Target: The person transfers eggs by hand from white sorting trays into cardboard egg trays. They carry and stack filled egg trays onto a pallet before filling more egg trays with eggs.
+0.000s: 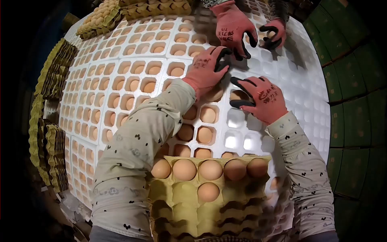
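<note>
My left hand (206, 69), in a pink glove with black fingertips, reaches over the white foam trays (161, 59). Its thumb and fingers are apart, and I see nothing between them. A partly hidden egg (215, 95) sits just below it. My right hand (264, 98), gloved alike, has thumb and forefinger spread on either side of a brown egg (238, 95) in a foam cell; whether they touch it is unclear. Near my body a yellowish pulp tray (183, 193) carries a row of brown eggs (210, 170) and a single egg (208, 192) below it.
Another person's two gloved hands (236, 30) (276, 35) are over the trays at the top. Stacked pulp trays (52, 72) line the left edge. Pulp trays with eggs (96, 20) stand at the top left. Green boxes (350, 113) are stacked along the right.
</note>
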### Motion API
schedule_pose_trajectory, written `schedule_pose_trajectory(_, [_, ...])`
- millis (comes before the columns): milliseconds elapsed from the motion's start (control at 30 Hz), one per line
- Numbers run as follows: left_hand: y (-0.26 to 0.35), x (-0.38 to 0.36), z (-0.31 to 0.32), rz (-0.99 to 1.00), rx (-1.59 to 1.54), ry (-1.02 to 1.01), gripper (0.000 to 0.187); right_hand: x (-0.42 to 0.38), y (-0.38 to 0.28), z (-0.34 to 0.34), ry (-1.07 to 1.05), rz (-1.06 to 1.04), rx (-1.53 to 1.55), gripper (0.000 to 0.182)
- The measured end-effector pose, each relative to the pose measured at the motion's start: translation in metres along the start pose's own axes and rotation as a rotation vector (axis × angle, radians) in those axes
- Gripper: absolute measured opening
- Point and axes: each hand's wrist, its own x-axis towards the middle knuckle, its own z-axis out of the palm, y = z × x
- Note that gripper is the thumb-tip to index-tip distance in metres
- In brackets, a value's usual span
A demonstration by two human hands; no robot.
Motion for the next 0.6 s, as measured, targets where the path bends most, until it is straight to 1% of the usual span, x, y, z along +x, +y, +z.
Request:
schedule_pose_trajectory(33, [-0.006, -0.012, 0.015, -0.046, 0.216, -0.031, 0.04, -0.007, 0.0, -0.001, 0.034, 0.052, 0.007, 0.062])
schedule_pose_trajectory(100, [-0.011, -0.011, 0.007, -0.009, 0.306, -0.165, 0.04, -0.02, 0.006, 0.024, 0.048, 0.036, -0.057, 0.062])
schedule_pose_trajectory(133, [-0.005, -0.013, 0.004, 0.065, 0.421, -0.166, 0.04, -0.027, 0.009, 0.036, 0.062, 0.034, -0.087, 0.062])
schedule_pose_trajectory(233, [0.043, -0.026, -0.019, 0.385, 0.517, -0.426, 0.046, -0.041, 0.008, 0.038, 0.147, 0.163, 0.233, 0.061])
schedule_pose_trajectory(267, [0.044, -0.039, -0.017, 0.388, 0.518, -0.564, 0.049, -0.042, 0.005, 0.031, 0.199, 0.205, 0.242, 0.059])
schedule_pose_trajectory(300, [0.044, -0.049, -0.021, 0.393, 0.503, -0.478, 0.051, -0.042, 0.001, 0.025, 0.255, 0.15, 0.177, 0.059])
schedule_pose_trajectory(367, [0.034, -0.047, -0.03, 0.31, 0.422, -0.515, 0.049, -0.033, -0.009, 0.016, 0.097, 0.137, 0.28, 0.052])
schedule_pose_trajectory(400, [0.038, -0.039, -0.041, 0.288, 0.354, -0.533, 0.045, -0.028, -0.014, 0.018, -0.015, 0.196, 0.263, 0.046])
schedule_pose_trajectory(433, [0.042, -0.035, -0.04, 0.19, 0.217, -0.524, 0.04, -0.026, -0.019, 0.031, 0.028, 0.168, 0.091, 0.043])
schedule_pose_trajectory(500, [0.037, -0.043, -0.038, 0.325, 0.367, -0.464, 0.037, -0.021, -0.021, 0.04, -0.046, 0.114, -0.042, 0.036])
schedule_pose_trajectory(533, [0.033, -0.043, -0.041, 0.305, 0.429, -0.542, 0.038, -0.02, -0.013, 0.038, -0.011, 0.074, 0.036, 0.03])
schedule_pose_trajectory(567, [0.029, -0.04, -0.045, 0.317, 0.431, -0.622, 0.038, -0.024, -0.016, 0.023, -0.005, 0.198, 0.168, 0.029])
schedule_pose_trajectory(600, [0.027, -0.037, -0.049, 0.329, 0.431, -0.7, 0.039, -0.031, -0.018, 0.005, 0.035, 0.319, 0.467, 0.033])
